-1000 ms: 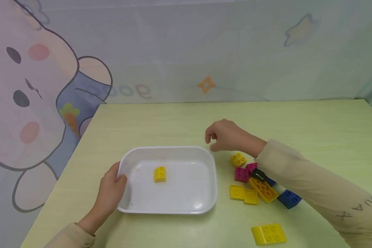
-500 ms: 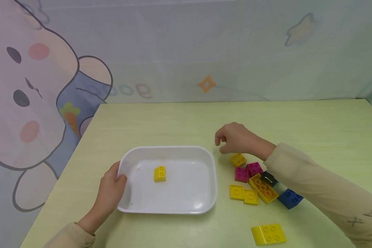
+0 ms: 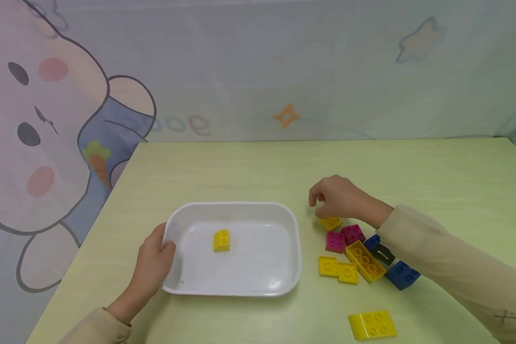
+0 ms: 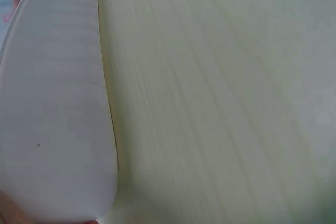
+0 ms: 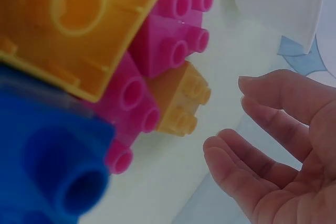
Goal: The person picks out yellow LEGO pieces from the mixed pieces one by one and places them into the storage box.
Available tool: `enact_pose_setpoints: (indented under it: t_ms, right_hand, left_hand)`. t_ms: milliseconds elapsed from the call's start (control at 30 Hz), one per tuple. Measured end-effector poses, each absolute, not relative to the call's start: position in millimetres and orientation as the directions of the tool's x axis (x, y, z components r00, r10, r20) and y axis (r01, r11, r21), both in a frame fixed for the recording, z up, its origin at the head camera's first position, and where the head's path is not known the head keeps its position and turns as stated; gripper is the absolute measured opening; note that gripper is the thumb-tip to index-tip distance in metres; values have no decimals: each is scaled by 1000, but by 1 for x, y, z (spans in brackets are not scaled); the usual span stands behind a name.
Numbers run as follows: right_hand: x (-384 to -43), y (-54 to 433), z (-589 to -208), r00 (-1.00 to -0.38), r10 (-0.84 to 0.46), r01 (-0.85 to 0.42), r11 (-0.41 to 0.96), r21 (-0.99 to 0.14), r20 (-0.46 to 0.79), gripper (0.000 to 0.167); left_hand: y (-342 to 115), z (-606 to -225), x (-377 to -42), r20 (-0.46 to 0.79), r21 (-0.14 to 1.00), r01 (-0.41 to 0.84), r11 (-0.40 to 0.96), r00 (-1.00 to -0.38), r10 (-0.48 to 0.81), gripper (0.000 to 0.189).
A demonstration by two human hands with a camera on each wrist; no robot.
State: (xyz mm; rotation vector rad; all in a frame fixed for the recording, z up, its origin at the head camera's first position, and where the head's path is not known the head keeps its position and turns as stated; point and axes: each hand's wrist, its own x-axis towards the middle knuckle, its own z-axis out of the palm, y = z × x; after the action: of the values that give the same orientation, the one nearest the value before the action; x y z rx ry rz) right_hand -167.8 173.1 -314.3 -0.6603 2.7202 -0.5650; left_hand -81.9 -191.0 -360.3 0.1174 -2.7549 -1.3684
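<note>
My left hand grips the left end of a white tray, thumb over its rim. The tray's outer wall fills the left of the left wrist view. Inside the tray sits a small yellow block with a sloped side. My right hand hovers with loosely bent fingers, nothing between them, over a yellow toy brick that it partly covers in the head view. In the right wrist view, thumb and fingers stand apart, facing this yellow brick across a gap.
Beside it lie two pink bricks, an upturned yellow brick, blue bricks and a black piece. Two flat yellow pieces lie nearer the tray, and a longer yellow brick is at the front. A printed curtain hangs behind the table.
My right hand has moved right and slightly toward me, from beside the tray's far right corner to over the yellow brick. Left hand and tray stay put.
</note>
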Motion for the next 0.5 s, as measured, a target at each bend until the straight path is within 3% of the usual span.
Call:
enact_pose_setpoints:
  t_ms: [500]
  right_hand:
    - [-162,181,-323,-864,-423,-281,856,-435,-274,12]
  left_hand:
    - [-190,-357,-82,24,790,-39,611,-995,-95,45]
